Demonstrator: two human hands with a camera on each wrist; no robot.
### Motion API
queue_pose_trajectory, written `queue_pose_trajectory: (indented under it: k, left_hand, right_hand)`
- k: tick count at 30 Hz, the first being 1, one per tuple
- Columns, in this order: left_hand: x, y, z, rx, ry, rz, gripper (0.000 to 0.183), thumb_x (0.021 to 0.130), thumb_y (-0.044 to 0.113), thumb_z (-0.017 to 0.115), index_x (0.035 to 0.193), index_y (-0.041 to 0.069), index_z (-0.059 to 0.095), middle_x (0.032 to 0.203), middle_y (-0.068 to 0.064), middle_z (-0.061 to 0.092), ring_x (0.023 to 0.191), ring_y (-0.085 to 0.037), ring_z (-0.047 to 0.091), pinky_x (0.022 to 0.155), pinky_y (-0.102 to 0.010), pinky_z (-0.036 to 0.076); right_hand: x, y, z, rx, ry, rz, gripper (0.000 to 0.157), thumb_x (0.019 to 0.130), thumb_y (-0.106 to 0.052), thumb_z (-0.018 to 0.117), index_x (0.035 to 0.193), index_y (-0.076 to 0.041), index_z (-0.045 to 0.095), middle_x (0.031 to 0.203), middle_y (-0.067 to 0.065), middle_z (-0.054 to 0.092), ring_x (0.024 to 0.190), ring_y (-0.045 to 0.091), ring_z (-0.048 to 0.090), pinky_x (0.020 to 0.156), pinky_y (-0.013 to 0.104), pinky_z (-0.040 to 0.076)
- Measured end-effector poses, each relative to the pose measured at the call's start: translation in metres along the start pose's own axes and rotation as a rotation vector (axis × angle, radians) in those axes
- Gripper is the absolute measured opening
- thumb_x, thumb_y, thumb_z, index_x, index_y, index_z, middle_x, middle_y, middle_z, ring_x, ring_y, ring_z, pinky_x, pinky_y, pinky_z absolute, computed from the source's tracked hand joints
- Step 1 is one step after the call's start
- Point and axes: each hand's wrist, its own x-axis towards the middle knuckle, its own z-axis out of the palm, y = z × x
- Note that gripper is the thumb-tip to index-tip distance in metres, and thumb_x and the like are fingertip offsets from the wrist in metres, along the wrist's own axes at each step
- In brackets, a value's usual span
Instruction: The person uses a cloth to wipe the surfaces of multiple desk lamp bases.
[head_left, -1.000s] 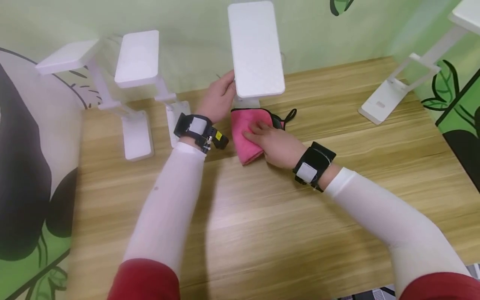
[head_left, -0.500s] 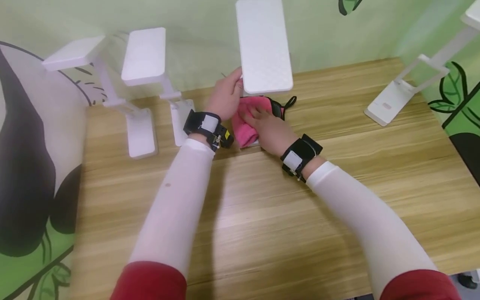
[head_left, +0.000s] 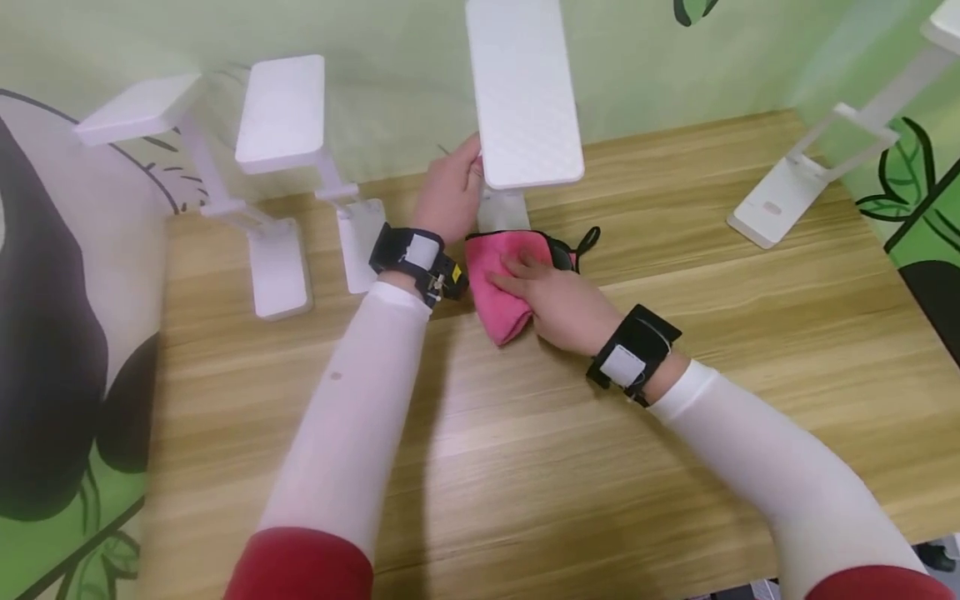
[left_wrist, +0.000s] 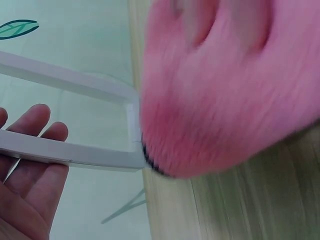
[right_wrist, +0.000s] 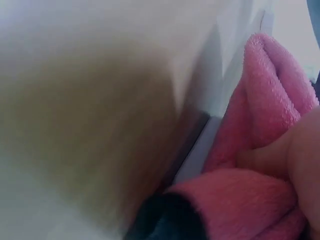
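A pink cloth (head_left: 498, 308) with black edging and a black loop lies over the base of the middle white desk lamp (head_left: 525, 92), hiding most of the base. My right hand (head_left: 566, 304) holds the cloth against it from above; in the right wrist view the thumb (right_wrist: 265, 160) sinks between its thick folds. Behind the lamp head, my left hand (head_left: 448, 196) grips the lamp's arm. The left wrist view shows those fingers around one bar of the white frame-shaped arm (left_wrist: 75, 152), beside the cloth's rounded corner.
Two more white lamps, one far left (head_left: 281, 267) and one (head_left: 281, 112) closer to my left hand, stand on the wooden table (head_left: 525, 467). Another lamp (head_left: 780, 200) is at the right. A painted wall (head_left: 390, 75) rises right behind the table.
My right hand slid the cloth back toward the lamp's arm, then forward toward me, uncovering the rear of the base. My left hand keeps its grip on the lamp.
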Motion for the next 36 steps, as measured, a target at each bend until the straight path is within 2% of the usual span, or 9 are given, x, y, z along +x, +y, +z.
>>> queue_pose_trajectory:
  k: [3,7,10,14,17,20,26,31,36]
  left_hand:
    - [0.001,0.002,0.003,-0.008,0.0,0.006,0.037,0.099,0.035,0.032,0.132,0.027,0.049,0.109,-0.006,0.067,0.078,-0.021,0.054,0.081,-0.035,0.045]
    - [0.002,0.003,0.005,-0.018,-0.006,0.003,0.034,0.1,0.031,0.034,0.128,0.023,0.052,0.113,-0.006,0.066,0.097,-0.017,0.058,0.089,-0.036,0.045]
    - [0.001,0.003,0.006,-0.028,-0.014,-0.013,0.034,0.1,0.03,0.034,0.129,0.023,0.051,0.114,-0.006,0.065,0.103,-0.017,0.057,0.093,-0.036,0.044]
    - [-0.001,0.005,0.004,-0.041,-0.005,-0.033,0.036,0.1,0.031,0.033,0.133,0.027,0.048,0.121,-0.005,0.064,0.105,-0.016,0.058,0.093,-0.036,0.045]
    - [-0.002,0.006,0.003,-0.05,0.003,-0.047,0.037,0.1,0.031,0.032,0.134,0.028,0.046,0.118,-0.006,0.066,0.085,-0.021,0.059,0.083,-0.036,0.046]
    - [-0.003,0.006,0.003,-0.056,0.005,-0.063,0.037,0.1,0.033,0.03,0.135,0.031,0.046,0.113,-0.006,0.067,0.065,-0.023,0.046,0.074,-0.035,0.044]
    - [-0.004,0.002,0.002,-0.055,0.012,-0.064,0.039,0.098,0.041,0.03,0.131,0.031,0.049,0.108,-0.005,0.067,0.065,-0.022,0.043,0.075,-0.034,0.043]
    - [-0.002,0.001,0.002,-0.053,0.009,-0.05,0.036,0.098,0.039,0.032,0.126,0.028,0.052,0.098,-0.008,0.067,0.067,-0.023,0.045,0.071,-0.034,0.041]
    - [0.0,0.001,0.003,-0.053,0.0,-0.036,0.034,0.098,0.038,0.034,0.125,0.026,0.053,0.116,-0.004,0.066,0.1,-0.016,0.058,0.09,-0.036,0.044]
  right_hand:
    - [0.019,0.009,-0.001,-0.003,0.019,0.018,0.072,0.079,0.007,0.047,0.144,-0.023,0.036,0.151,0.013,0.033,0.137,0.031,0.033,0.086,0.048,0.052]
    - [0.047,0.025,-0.003,-0.015,0.07,0.026,0.073,0.081,0.007,0.045,0.145,-0.026,0.033,0.152,0.008,0.033,0.138,0.029,0.032,0.091,0.049,0.049]
    - [0.054,0.029,-0.005,0.016,0.072,0.045,0.073,0.082,0.006,0.045,0.145,-0.029,0.032,0.153,0.006,0.032,0.139,0.028,0.029,0.097,0.05,0.046]
    - [0.036,0.021,-0.007,0.057,0.017,0.089,0.069,0.084,0.003,0.047,0.144,-0.029,0.033,0.153,0.009,0.029,0.141,0.03,0.024,0.097,0.051,0.046]
    - [0.016,0.012,-0.005,0.063,-0.014,0.104,0.067,0.084,0.003,0.047,0.143,-0.028,0.037,0.153,0.01,0.029,0.141,0.03,0.023,0.088,0.047,0.051]
    - [-0.003,0.005,-0.004,0.056,-0.024,0.081,0.068,0.081,0.004,0.047,0.141,-0.027,0.04,0.152,0.01,0.032,0.14,0.028,0.027,0.081,0.043,0.053]
    - [-0.013,0.0,-0.002,0.017,-0.006,0.006,0.063,0.082,0.002,0.047,0.14,-0.023,0.043,0.149,0.012,0.037,0.138,0.028,0.033,0.095,0.049,0.048]
    - [0.008,0.009,-0.003,0.05,-0.03,0.003,0.056,0.091,-0.003,0.041,0.142,-0.025,0.039,0.151,0.011,0.033,0.138,0.029,0.032,0.105,0.049,0.04]
    - [0.045,0.028,-0.007,0.041,0.004,-0.019,0.066,0.087,0.004,0.045,0.144,-0.026,0.035,0.153,0.01,0.031,0.138,0.031,0.032,0.102,0.05,0.042]
